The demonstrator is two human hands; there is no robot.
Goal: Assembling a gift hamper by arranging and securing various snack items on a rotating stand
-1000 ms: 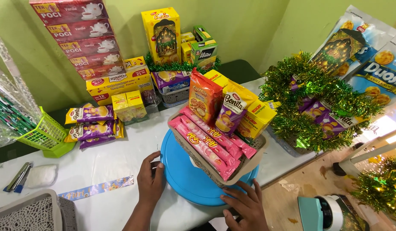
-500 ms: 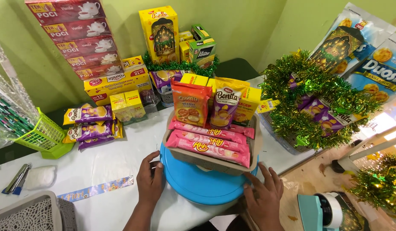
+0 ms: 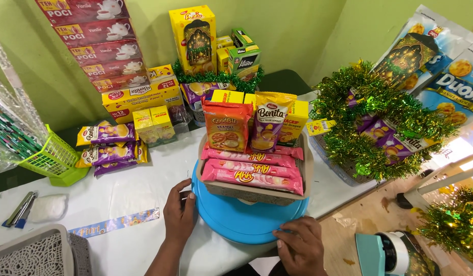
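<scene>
A cardboard tray packed with snack packets stands on a round blue turntable on the white table. Pink wafer packs lie across its front; an orange biscuit packet, a yellow-brown packet and yellow boxes stand upright behind. My left hand rests flat on the table, fingertips touching the turntable's left rim. My right hand lies on the turntable's front right edge. Neither hand holds anything.
Stacked red tea boxes and yellow boxes line the green wall. Purple snack packs, a green basket, a grey woven basket and a pen sit left. A tinsel-trimmed hamper stands right; a teal tape dispenser lies below.
The turntable has rotated, so the tray now faces me squarely instead of at an angle. My right hand slid along the rim toward the front right.
</scene>
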